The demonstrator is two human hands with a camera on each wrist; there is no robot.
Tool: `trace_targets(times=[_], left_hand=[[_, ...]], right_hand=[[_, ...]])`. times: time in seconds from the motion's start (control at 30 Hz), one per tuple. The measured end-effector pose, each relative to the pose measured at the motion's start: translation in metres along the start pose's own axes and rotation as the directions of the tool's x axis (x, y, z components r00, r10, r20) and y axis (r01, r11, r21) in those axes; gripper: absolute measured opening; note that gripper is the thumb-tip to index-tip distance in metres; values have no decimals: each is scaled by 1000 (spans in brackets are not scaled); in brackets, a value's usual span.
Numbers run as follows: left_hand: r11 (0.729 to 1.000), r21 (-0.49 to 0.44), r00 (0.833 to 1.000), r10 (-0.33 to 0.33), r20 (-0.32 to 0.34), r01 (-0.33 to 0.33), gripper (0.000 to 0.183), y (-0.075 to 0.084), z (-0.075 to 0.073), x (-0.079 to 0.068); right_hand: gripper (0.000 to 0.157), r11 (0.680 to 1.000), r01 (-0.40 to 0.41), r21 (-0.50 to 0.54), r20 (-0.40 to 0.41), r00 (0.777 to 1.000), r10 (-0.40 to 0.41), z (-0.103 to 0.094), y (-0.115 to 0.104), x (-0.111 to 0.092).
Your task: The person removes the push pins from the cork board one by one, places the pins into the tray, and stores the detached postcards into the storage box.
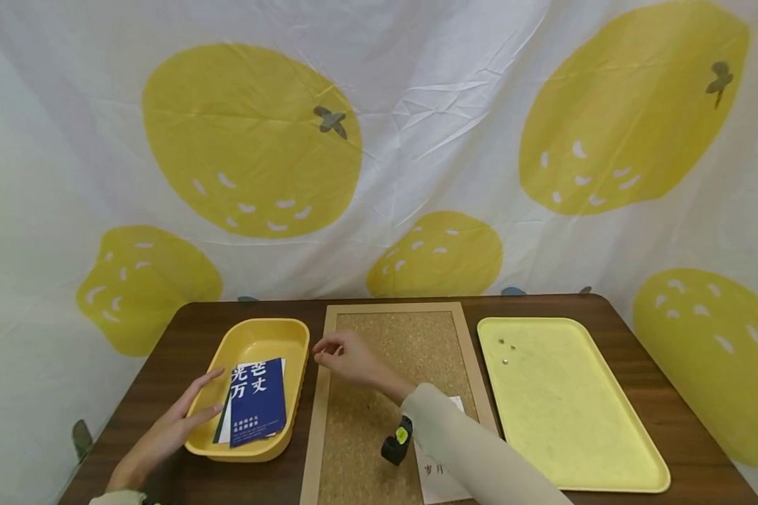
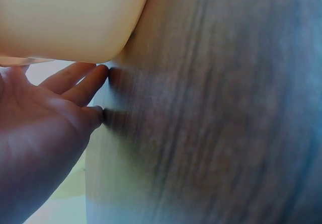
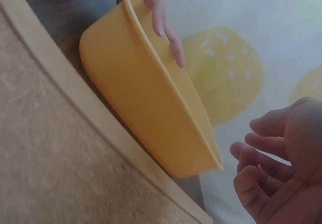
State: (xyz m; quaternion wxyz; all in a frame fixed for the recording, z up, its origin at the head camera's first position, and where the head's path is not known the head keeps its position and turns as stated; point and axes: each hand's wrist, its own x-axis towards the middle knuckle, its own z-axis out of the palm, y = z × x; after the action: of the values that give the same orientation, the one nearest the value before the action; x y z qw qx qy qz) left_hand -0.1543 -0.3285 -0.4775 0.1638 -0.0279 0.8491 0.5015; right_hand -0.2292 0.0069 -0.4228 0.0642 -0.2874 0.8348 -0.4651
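Note:
My left hand (image 1: 169,426) rests at the left rim of a yellow plastic basin (image 1: 248,454). Its thumb and a finger reach over the rim; in the left wrist view the other fingers (image 2: 83,85) extend outside, beside the basin's wall. Inside the basin lies a small stack of cards, with a dark blue card (image 1: 259,410) bearing white Chinese characters on top. Near the basin's right rim, my right hand (image 1: 351,359) hovers above the left edge of a wood-framed corkboard (image 1: 398,330). Its fingers (image 3: 249,181) are loosely bent, with no held thing visible.
A white card (image 1: 434,484) with dark characters lies on the corkboard, partly hidden by the right sleeve (image 1: 467,449). On the right, a pale yellow tray (image 1: 562,393) holds a few small pins (image 1: 504,362). A lemon-print curtain (image 1: 417,154) hangs behind the dark wooden table (image 1: 183,337).

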Motion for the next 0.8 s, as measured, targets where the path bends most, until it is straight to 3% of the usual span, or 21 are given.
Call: trace_targets(times=[0.4,0.8], left_hand=[[1000,2,1000,13,4,-13,70,1,0,-1],[1000,-2,1000,-19,10,19,72,2,0,-1]], right_hand=[[13,991,124,-43,68,990,-121,-29,-1,-31],[14,995,57,-78,76,996,-51,-53,23,-68]])
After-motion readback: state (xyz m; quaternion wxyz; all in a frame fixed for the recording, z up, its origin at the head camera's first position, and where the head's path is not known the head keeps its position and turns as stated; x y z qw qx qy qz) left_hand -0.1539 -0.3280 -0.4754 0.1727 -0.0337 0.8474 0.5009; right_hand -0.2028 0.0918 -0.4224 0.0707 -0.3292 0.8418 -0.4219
